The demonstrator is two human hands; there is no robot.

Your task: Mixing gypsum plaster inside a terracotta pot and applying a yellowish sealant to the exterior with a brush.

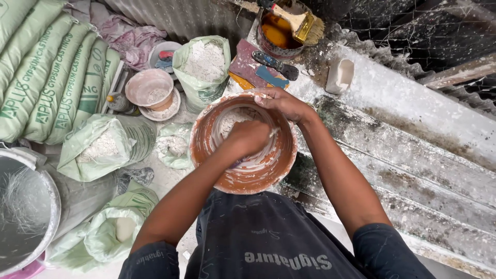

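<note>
- Sacks [46, 72] of pale green, stacked far left, well apart from both hands.
- Orange bucket [243, 142], centre, plaster-smeared, directly below chest.
- Right hand [281, 103] curled over far rim, gripping.
- Left hand [248, 137] inside bucket, fisted, perhaps clutching wet plaster; nearer of two.

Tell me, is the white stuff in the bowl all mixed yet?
Powder is already in the orange bowl, and white smears coat its wall. Right now the left hand is down inside it while the right hand grips the rim. Dry-looking lumps still show, so mixing seems unfinished.
</note>
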